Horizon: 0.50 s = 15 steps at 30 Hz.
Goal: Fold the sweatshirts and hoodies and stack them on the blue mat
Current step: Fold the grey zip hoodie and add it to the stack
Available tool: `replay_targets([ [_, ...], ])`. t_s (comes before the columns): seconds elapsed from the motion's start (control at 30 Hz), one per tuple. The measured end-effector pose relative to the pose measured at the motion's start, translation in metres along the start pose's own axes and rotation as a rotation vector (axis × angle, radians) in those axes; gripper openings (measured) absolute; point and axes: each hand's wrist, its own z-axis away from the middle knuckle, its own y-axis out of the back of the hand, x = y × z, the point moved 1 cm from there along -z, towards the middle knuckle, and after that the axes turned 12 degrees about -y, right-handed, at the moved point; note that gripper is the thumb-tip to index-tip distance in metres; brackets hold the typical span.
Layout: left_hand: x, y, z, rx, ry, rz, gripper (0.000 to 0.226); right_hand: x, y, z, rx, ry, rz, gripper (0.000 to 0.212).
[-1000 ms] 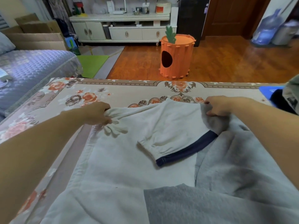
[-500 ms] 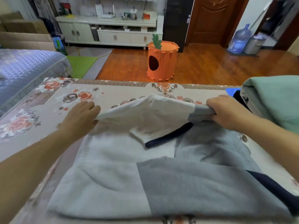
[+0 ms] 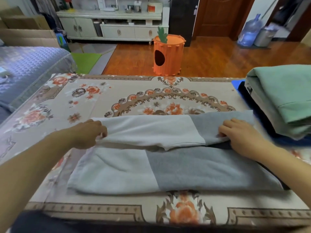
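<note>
Polished wooden flooring (image 3: 210, 59) fills the far part of the room, where an orange carrot-shaped container (image 3: 168, 56) stands in front of a white cabinet (image 3: 111, 26) and a brown door (image 3: 218, 15); a blue water jug (image 3: 250, 31) sits to the right of the door, and a bed with a bluish quilted cover (image 3: 28, 64) runs along the left side. Nearer, a table is draped in a beige floral cloth (image 3: 151, 91). On it lies a white and grey sweatshirt (image 3: 168, 167), spread crosswise in front of the person, its white half to the left and its grey half to the right. Its far portion is doubled over toward the person, forming a raised flap above the lower layer. The left hand (image 3: 89, 133) pinches the white corner of that flap between thumb and curled fingers. The right hand (image 3: 240, 133) grips the grey end of the flap, fingers curled over the fabric edge. At the table's right end, a stack of folded garments with a green sweatshirt (image 3: 286, 98) on top sits on a blue mat (image 3: 234, 83), of which only a small corner shows, just beside the sweatshirt being folded.
</note>
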Motion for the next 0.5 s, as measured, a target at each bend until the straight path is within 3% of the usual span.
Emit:
replay_targets([
  [0.13,0.044,0.021,-0.011,-0.269,0.021,-0.126,0.028,0.007,-0.017,0.018,-0.095,-0.137,0.038,0.024],
  [0.2,0.059,0.019,-0.018,-0.309,0.029,-0.171,0.028,0.010,-0.017,0.020,-0.141,-0.217,0.057,0.018],
  [0.43,0.050,0.000,-0.020,0.089,-0.041,-0.167,0.024,0.002,-0.007,0.021,-0.228,-0.241,0.054,0.020],
  [0.5,0.045,-0.003,-0.014,0.307,-0.073,-0.137,0.015,0.003,0.000,0.017,-0.159,-0.300,0.030,0.018],
])
